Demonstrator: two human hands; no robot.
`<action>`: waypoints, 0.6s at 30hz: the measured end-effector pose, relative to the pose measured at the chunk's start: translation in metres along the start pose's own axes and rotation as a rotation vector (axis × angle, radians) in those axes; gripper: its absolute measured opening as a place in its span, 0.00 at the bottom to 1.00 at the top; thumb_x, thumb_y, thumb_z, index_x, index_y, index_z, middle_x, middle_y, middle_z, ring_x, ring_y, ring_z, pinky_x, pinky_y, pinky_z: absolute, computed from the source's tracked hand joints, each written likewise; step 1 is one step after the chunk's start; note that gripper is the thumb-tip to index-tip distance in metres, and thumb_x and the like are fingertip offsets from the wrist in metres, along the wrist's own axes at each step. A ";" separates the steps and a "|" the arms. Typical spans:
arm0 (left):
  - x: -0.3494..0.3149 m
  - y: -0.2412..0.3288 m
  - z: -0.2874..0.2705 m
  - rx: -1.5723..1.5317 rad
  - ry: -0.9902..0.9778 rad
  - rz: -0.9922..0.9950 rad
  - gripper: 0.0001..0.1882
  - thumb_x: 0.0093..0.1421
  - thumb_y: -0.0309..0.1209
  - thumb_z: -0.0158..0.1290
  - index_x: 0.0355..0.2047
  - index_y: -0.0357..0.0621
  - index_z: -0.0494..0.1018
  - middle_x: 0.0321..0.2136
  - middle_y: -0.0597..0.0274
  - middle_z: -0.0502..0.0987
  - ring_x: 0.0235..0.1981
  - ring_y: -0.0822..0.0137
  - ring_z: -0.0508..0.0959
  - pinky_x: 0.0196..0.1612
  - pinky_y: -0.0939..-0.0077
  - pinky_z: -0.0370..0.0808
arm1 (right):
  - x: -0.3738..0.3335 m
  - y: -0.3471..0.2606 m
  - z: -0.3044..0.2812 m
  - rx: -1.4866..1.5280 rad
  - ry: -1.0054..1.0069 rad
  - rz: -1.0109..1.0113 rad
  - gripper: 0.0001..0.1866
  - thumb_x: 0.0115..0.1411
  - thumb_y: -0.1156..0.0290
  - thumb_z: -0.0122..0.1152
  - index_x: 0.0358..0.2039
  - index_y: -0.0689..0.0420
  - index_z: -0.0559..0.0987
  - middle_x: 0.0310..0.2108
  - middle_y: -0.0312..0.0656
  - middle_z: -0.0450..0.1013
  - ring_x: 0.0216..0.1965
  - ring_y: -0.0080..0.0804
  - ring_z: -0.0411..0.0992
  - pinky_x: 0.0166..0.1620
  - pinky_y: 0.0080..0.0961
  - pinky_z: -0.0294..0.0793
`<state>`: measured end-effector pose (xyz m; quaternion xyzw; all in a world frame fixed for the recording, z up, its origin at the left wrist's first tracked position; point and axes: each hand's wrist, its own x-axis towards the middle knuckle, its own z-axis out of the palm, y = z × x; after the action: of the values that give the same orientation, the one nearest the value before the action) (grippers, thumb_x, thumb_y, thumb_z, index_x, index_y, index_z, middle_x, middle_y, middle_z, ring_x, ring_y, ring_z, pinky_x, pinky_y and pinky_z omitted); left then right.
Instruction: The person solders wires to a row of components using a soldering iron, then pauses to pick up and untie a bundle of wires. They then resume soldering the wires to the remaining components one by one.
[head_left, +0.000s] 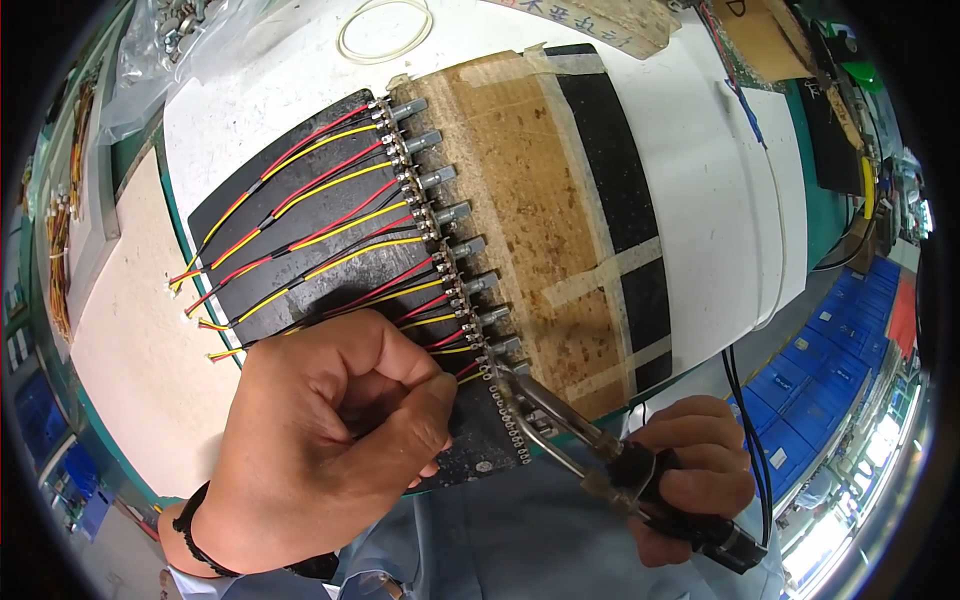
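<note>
My left hand (320,440) is closed in a pinch just left of a row of potentiometers; red and yellow wires (462,372) run from its fingertips toward the row. My fingers hide most of those wires. In my right hand (705,465) is a soldering iron (572,408) with a thin metal tube beside its barrel. Its tip reaches the near end of the row. The potentiometers (440,178) have grey shafts pointing right and sit along the edge of a brown board (530,200). Red, yellow and black wires (340,212) fan left from them, ending in small white connectors (172,287).
Beneath the wires lies a black sheet (240,205), and tape strips (600,275) cross the board. A cable ring (384,30) rests at the back on white sheeting. Clear bags of metal parts (180,30) are at far left. Blue bins (820,360) stand at right, near black cables (745,430).
</note>
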<state>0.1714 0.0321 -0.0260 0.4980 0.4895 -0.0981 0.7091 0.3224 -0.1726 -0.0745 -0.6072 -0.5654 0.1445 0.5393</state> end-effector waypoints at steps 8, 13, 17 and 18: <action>0.000 0.001 0.001 0.002 0.009 -0.009 0.04 0.58 0.20 0.52 0.27 0.33 0.70 0.19 0.60 0.76 0.17 0.77 0.75 0.20 0.86 0.73 | -0.003 0.000 -0.002 -0.045 -0.010 -0.026 0.19 0.53 0.58 0.63 0.40 0.54 0.72 0.19 0.35 0.72 0.26 0.35 0.76 0.33 0.29 0.72; -0.001 0.003 0.002 0.003 0.011 -0.022 0.03 0.59 0.20 0.52 0.28 0.33 0.70 0.19 0.60 0.76 0.17 0.76 0.75 0.21 0.86 0.73 | -0.004 0.000 -0.004 -0.024 -0.008 -0.027 0.19 0.53 0.57 0.63 0.40 0.54 0.72 0.19 0.36 0.72 0.26 0.35 0.76 0.33 0.29 0.72; -0.001 0.003 -0.001 0.014 -0.011 -0.023 0.03 0.59 0.20 0.52 0.28 0.32 0.70 0.19 0.60 0.76 0.17 0.76 0.76 0.21 0.86 0.73 | -0.005 0.000 -0.002 -0.016 0.007 -0.037 0.20 0.54 0.55 0.62 0.40 0.55 0.72 0.19 0.36 0.73 0.25 0.35 0.76 0.34 0.29 0.72; -0.001 0.003 -0.002 0.019 -0.021 -0.023 0.03 0.59 0.19 0.52 0.29 0.32 0.71 0.19 0.60 0.76 0.18 0.76 0.76 0.21 0.86 0.73 | -0.005 0.001 -0.001 -0.009 0.014 -0.044 0.20 0.55 0.54 0.62 0.40 0.55 0.73 0.19 0.36 0.73 0.25 0.35 0.75 0.33 0.28 0.72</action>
<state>0.1719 0.0349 -0.0234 0.4980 0.4866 -0.1162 0.7083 0.3220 -0.1768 -0.0772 -0.5982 -0.5754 0.1257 0.5435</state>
